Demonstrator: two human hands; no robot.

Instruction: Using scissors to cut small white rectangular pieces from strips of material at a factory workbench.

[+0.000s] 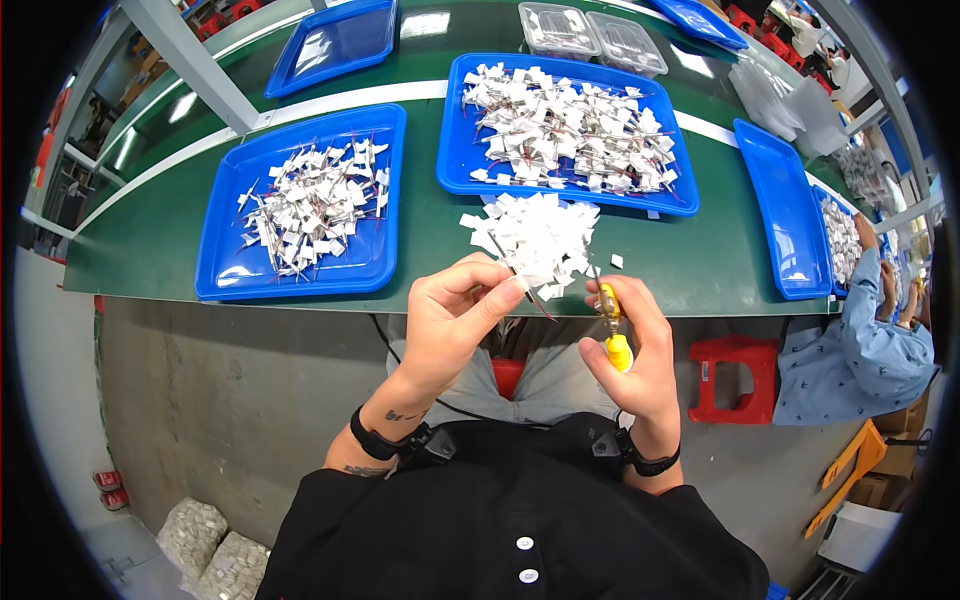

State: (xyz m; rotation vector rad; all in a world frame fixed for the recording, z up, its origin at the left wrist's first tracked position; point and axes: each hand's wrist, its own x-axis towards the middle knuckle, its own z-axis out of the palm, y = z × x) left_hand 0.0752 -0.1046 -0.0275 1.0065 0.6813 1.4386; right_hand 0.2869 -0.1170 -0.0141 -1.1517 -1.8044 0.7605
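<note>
My left hand [452, 318] pinches a thin wired part [537, 300] between thumb and fingertips, its dark leads pointing down to the right. In my right hand [645, 340] is a pair of small yellow-handled pliers or cutters [619, 352], the jaws pointing up and away from me. The exact tool kind is hard to make out. The two hands are close together at the table's near edge. Just beyond them lies a heap of white paper-like pieces [545, 235]. One loose white piece [616, 261] sits right of the heap.
A blue tray [450, 165] of white-tabbed wired parts stands behind the heap; another such tray [215, 240] is at left. Further blue trays [775, 215] and clear plastic boxes [560, 30] are on the green table [150, 235]. A co-worker's blue sleeve [860, 320] and a red stool [735, 345] are at right.
</note>
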